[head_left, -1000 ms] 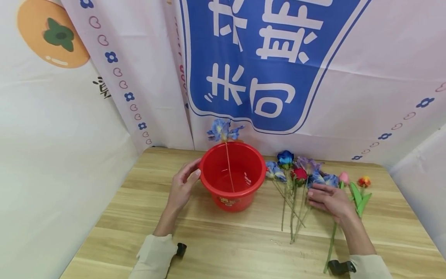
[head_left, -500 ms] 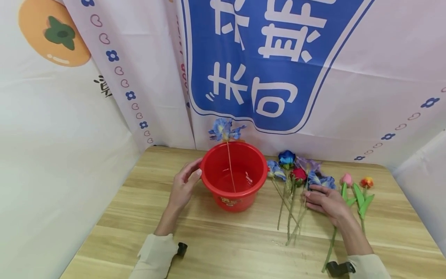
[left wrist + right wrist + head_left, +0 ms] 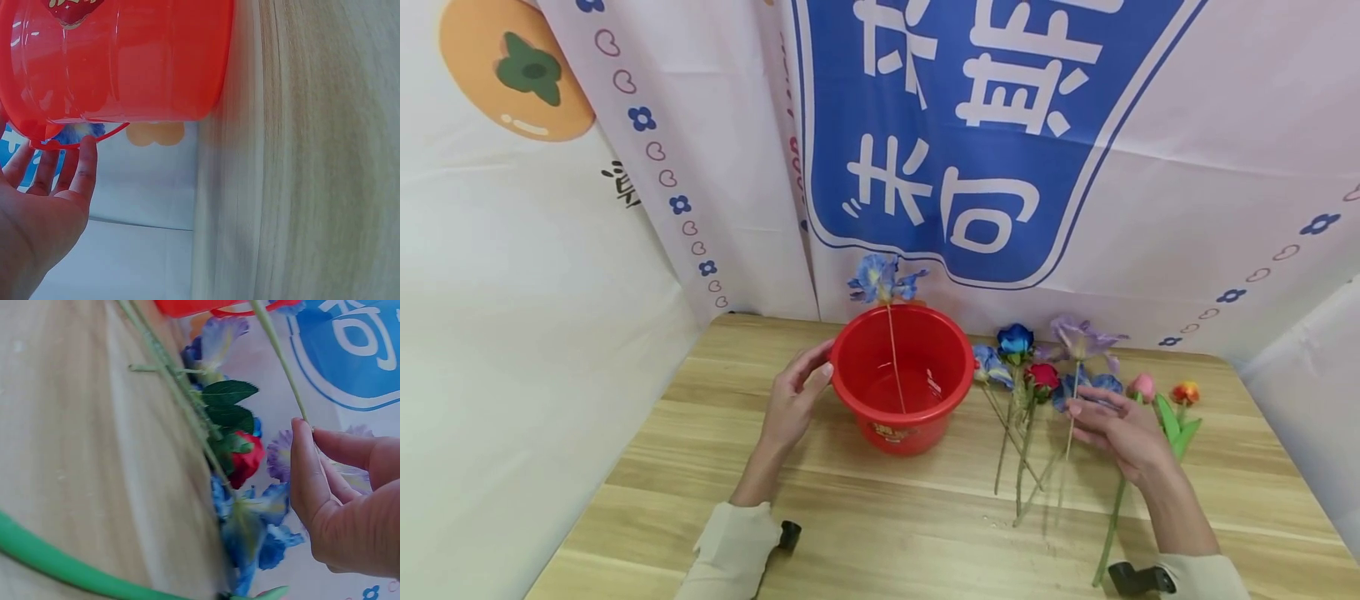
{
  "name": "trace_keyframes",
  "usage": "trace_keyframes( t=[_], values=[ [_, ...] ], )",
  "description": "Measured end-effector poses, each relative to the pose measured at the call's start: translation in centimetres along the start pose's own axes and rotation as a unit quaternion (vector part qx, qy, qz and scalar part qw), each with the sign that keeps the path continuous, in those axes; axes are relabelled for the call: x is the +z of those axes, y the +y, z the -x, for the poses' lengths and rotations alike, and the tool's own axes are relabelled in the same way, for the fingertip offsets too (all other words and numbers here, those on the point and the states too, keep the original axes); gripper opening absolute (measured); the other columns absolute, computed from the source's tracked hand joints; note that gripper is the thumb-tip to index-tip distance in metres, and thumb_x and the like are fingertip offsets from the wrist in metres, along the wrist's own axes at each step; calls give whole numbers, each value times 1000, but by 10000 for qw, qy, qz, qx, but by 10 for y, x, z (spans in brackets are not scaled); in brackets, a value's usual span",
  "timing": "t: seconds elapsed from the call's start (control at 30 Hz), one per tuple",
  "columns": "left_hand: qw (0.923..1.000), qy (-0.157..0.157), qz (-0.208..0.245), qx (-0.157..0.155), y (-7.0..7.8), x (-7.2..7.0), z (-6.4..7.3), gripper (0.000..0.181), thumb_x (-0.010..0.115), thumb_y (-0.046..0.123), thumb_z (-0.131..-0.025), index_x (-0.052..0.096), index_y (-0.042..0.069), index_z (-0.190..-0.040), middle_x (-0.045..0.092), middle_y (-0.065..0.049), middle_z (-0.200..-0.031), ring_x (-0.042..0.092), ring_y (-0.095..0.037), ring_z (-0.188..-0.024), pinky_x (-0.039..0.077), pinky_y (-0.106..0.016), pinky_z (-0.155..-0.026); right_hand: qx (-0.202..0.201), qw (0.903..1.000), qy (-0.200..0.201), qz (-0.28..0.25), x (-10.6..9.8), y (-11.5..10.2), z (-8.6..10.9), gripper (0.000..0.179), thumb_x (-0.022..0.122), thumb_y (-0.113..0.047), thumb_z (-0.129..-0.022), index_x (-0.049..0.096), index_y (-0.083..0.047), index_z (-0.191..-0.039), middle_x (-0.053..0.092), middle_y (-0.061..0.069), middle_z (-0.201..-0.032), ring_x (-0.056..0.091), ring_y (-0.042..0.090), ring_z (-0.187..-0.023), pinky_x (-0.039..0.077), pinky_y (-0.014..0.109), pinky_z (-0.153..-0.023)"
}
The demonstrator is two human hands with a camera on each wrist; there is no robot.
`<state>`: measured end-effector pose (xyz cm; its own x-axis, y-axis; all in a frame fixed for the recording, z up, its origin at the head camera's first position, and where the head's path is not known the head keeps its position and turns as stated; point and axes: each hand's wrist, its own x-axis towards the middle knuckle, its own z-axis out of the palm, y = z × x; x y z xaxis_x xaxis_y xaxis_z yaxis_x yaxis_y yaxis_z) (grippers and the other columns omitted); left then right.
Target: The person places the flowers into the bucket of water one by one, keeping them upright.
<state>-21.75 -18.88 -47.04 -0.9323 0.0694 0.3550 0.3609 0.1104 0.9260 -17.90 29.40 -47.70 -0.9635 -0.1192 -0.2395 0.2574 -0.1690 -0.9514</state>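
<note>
My right hand (image 3: 1123, 437) pinches the thin stem of a purple iris (image 3: 1081, 340) between thumb and fingers; its bloom is raised above the other flowers. In the right wrist view the purple petals (image 3: 280, 456) show behind the fingers. My left hand (image 3: 797, 396) holds the side of a red bucket (image 3: 901, 433) at its rim, thumb in front and fingers behind. The left wrist view shows the fingertips (image 3: 87, 147) at the bucket's thin handle. One blue iris (image 3: 880, 279) stands in the bucket, its stem leaning inside and its bloom above the back rim.
Right of the bucket lie a blue iris (image 3: 992, 367), a blue rose (image 3: 1015, 340), a red rose (image 3: 1043, 377) and another blue iris (image 3: 1101, 383). Farther right are a pink tulip (image 3: 1142, 386) and an orange tulip (image 3: 1185, 392). A printed cloth (image 3: 737, 167) hangs behind the wooden table (image 3: 700, 433).
My right hand now has the purple iris's stem, and its bloom has risen off the pile and moved slightly right. The left hand and the bucket stay in place.
</note>
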Motion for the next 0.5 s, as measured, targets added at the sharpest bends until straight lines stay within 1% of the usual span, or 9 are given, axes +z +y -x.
trace_keyframes(
  t=[0.07, 0.23, 0.33, 0.4, 0.47, 0.5],
  values=[
    [10000, -15, -8, 6, 0, 0, 0, 43, 62, 11, -108, 60, 1, -149, 63, -22, -144, 64, -2, -127, 61, -18, -100, -137, 9998, 37, -165, 0, -5, 4, 33, 65, 0, -105, 64, -22, -128, 81, -7, -109, 78, 10, -102, 67, 26, -87],
    [9999, -74, 114, -17, -1, -1, -1, 42, 62, 11, -109, 60, 1, -150, 62, -22, -143, 64, -5, -126, 62, -20, -99, -431, 9989, 133, -124, 3, -13, 12, 34, 67, -2, -105, 63, -23, -132, 80, -9, -112, 79, 10, -105, 67, 26, -88],
    [9998, -107, 153, -47, -1, -1, -1, 43, 62, 12, -109, 59, 1, -150, 62, -21, -143, 64, -5, -127, 62, -20, -99, -605, 9979, 222, 98, 7, -16, 15, 34, 67, -4, -105, 60, -19, -134, 80, -11, -113, 78, 9, -105, 67, 25, -88],
    [9998, -110, 159, -55, -1, 0, -1, 43, 62, 12, -109, 59, 2, -150, 61, -21, -144, 64, -5, -127, 62, -20, -99, -700, 9969, 268, 232, 10, -18, 17, 36, 68, -5, -105, 57, -16, -138, 79, -12, -114, 78, 8, -105, 67, 25, -88],
    [9998, -105, 144, -57, -1, 0, -1, 43, 62, 13, -109, 59, 2, -151, 61, -21, -144, 64, -5, -128, 62, -20, -100, -807, 9957, 299, 346, 13, -21, 19, 42, 68, -6, -105, 52, -9, -144, 78, -11, -114, 77, 7, -105, 67, 25, -88],
    [9998, -102, 138, -57, -1, 0, -1, 43, 62, 13, -109, 59, 2, -151, 61, -20, -144, 64, -5, -128, 62, -20, -100, -862, 9952, 289, 349, 15, -22, 19, 42, 68, -6, -105, 53, -8, -144, 78, -11, -115, 78, 6, -104, 67, 25, -88]
  ],
)
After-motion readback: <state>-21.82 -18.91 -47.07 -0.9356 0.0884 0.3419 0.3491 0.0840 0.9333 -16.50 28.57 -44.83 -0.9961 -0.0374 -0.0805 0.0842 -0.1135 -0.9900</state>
